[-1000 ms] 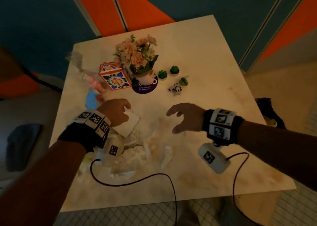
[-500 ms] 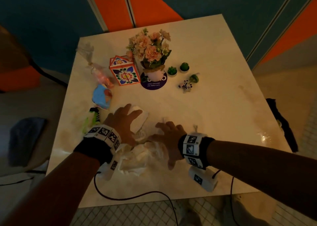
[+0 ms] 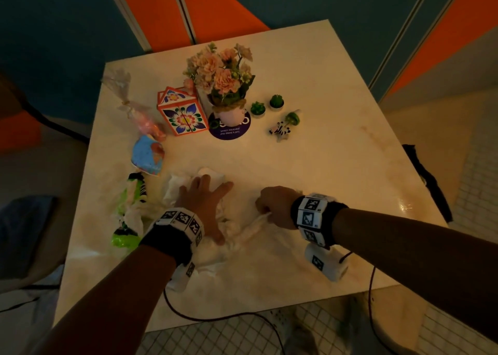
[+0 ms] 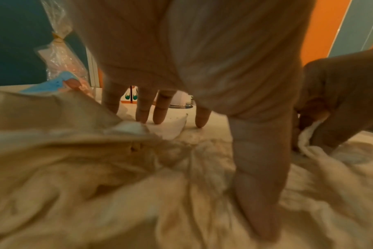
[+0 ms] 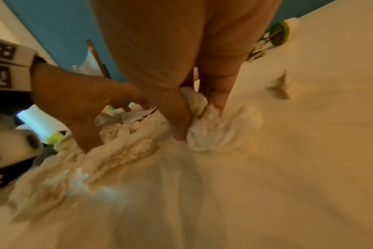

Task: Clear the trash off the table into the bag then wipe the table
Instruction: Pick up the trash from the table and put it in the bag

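A heap of crumpled white tissues lies on the pale table near its front edge. My left hand lies flat on the heap with its fingers spread and straight, the thumb pressing down. To its right, my right hand is curled, and its thumb and fingers pinch a crumpled tissue against the table. More trash lies to the left: a green and white plastic wrapper, a crushed blue paper cup and a clear cellophane bag with something pink inside.
At the back of the table stand a flower pot on a purple coaster, a flower-patterned box, two small green cacti and a zebra figure. A dark object hangs off the right edge. Cables trail over the front edge.
Both hands have come together onto the tissue heap. The left hand flattened out on it. The right hand dropped from hovering open and closed on a tissue.
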